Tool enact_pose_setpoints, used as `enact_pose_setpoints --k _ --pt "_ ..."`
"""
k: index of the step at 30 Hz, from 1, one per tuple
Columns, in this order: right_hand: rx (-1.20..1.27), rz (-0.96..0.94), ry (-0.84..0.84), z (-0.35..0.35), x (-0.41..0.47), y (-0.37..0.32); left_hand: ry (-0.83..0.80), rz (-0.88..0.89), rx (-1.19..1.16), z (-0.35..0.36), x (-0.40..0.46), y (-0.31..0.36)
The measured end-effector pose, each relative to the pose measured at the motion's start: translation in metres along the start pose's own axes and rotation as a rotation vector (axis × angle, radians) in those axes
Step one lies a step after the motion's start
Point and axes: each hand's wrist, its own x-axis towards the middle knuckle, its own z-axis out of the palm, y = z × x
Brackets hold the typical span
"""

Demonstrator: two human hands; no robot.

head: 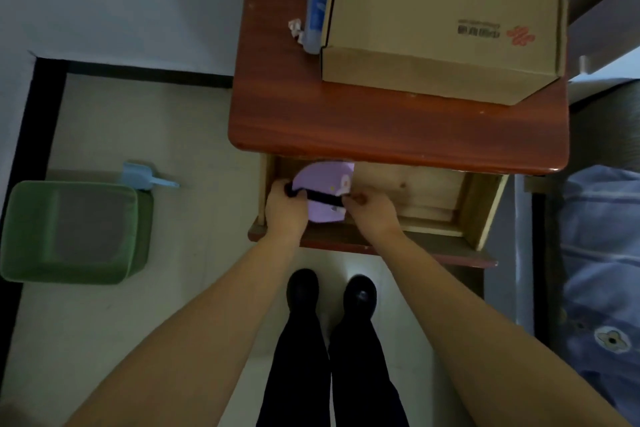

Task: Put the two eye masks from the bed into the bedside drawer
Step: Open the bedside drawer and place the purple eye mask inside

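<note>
A purple eye mask point(323, 180) with a black strap point(325, 198) lies in the left part of the open wooden drawer point(426, 191) of the bedside table. My left hand point(285, 208) grips the strap's left end. My right hand point(372, 210) pinches the strap's right end at the mask's edge. Whether a second mask lies under the purple one I cannot tell. Part of the mask is hidden beneath the tabletop.
The red-brown tabletop point(381, 125) overhangs the drawer and carries a cardboard box point(443, 17) and a blue bottle point(317, 0). A green bin point(76, 232) and a blue dustpan point(142, 177) stand on the floor at left. The bed with blue bedding point(602, 253) is at right.
</note>
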Motion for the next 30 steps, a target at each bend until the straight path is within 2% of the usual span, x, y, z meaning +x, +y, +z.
enact_pose_setpoints --k 3,8,12,14,18,21,25,30 --pt "-0.172 -0.021 0.092 0.019 0.031 -0.005 0.095 -0.041 0.047 0.017 0.03 0.0" --pt "-0.214 -0.062 0.142 0.032 0.047 0.0 0.125 -0.056 0.259 0.028 0.046 -0.01" --pt "-0.163 0.04 0.117 0.015 0.033 0.003 0.081 -0.095 0.281 0.021 0.03 -0.008" --pt "-0.154 0.062 0.116 -0.004 0.016 0.003 0.036 -0.053 0.307 0.012 0.014 -0.002" --pt "-0.15 0.096 0.14 -0.059 -0.048 -0.005 -0.117 0.173 0.424 -0.015 -0.043 0.025" --pt "-0.159 0.099 0.168 -0.107 -0.107 -0.012 -0.267 0.299 0.598 -0.025 -0.094 0.057" --pt "-0.294 0.068 0.41 -0.18 -0.167 -0.008 -0.4 0.606 0.764 0.009 -0.154 0.123" --pt "-0.401 0.054 0.71 -0.289 -0.221 0.034 -0.542 1.053 0.941 0.112 -0.231 0.199"
